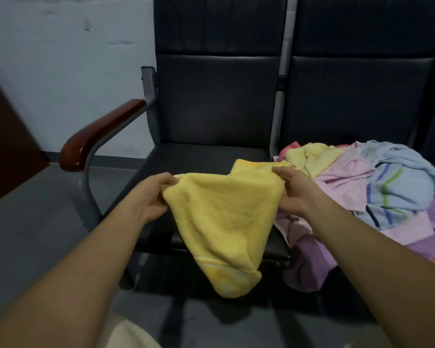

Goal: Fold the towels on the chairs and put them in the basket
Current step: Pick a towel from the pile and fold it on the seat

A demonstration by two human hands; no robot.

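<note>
**Spreading the yellow towel (219,222) ahead of fold 1**

Holding it up in the air over the front edge of the left chair seat (204,156), pinched at 2 top corners, hanging slack and gathered to a rounded point, with a pale stripe near the bottom.

To do this step well:
- Draw the 2 hands apart to straighten the top hem.
- Give a short shake to drop the lower half flat.
- Either lay it on the bare black seat or bring corner to corner in the air.
- Match the edges before pressing any crease. Judging by the thick pile, it is likely to hold a fold and likely to bulge if creased crooked.
- Mind the far flap trailing back toward the pile of towels (377,187) on the right chair, touching or just short of it; cannot tell which. Lift clear to avoid dragging others along.

Left hand (152,197): palm turned inward, thumb on top, fingers curled under, pinching the left corner.

Right hand (294,192): thumb over the hem, fingers tucked behind, pinching the right corner, just beside the pile.

Both forearms bare, reaching forward and angling toward each other, wrists roughly level. No basket in view.
</note>
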